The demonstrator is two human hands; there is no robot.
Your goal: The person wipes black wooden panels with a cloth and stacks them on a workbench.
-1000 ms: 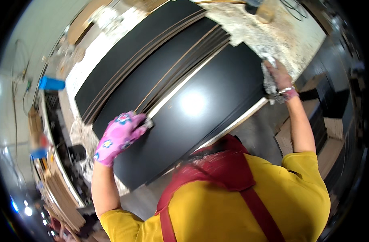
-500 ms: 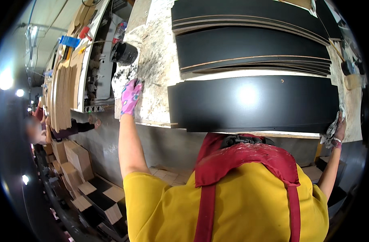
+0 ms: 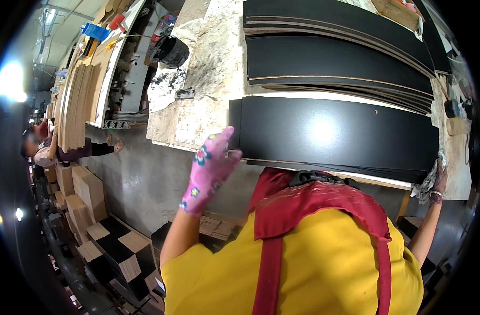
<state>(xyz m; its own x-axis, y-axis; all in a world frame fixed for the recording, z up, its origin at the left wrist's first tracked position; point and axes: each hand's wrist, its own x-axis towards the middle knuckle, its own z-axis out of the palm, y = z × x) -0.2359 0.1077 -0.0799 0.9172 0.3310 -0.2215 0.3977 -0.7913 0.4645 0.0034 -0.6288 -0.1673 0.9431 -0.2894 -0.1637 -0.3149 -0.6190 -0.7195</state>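
A long black panel (image 3: 324, 136) lies along the near edge of the table, on top of other black panels. My left hand (image 3: 211, 165), in a pink flowered glove, is just off the panel's left end. Its fingers are spread, with nothing in them. At the panel's right end, my right hand (image 3: 439, 181) grips a crumpled, stained rag (image 3: 425, 185). Part of that hand is hidden by the rag and the steep angle. Farther left on the table lies a small dark block (image 3: 185, 93), on a black-smeared white sheet (image 3: 164, 86).
Stacks of black panels (image 3: 334, 60) lie behind the near one. A black bucket (image 3: 172, 51) stands at the table's far left. A brush (image 3: 452, 108) lies by the right edge. On the left, a person (image 3: 51, 147) works beside stacked boards (image 3: 75, 110); boxes (image 3: 88, 191) stand below.
My left hand has come off the smeared sheet, moving right and nearer to the panel's left end, and its fingers have opened. My right hand stays at the right end with the rag.
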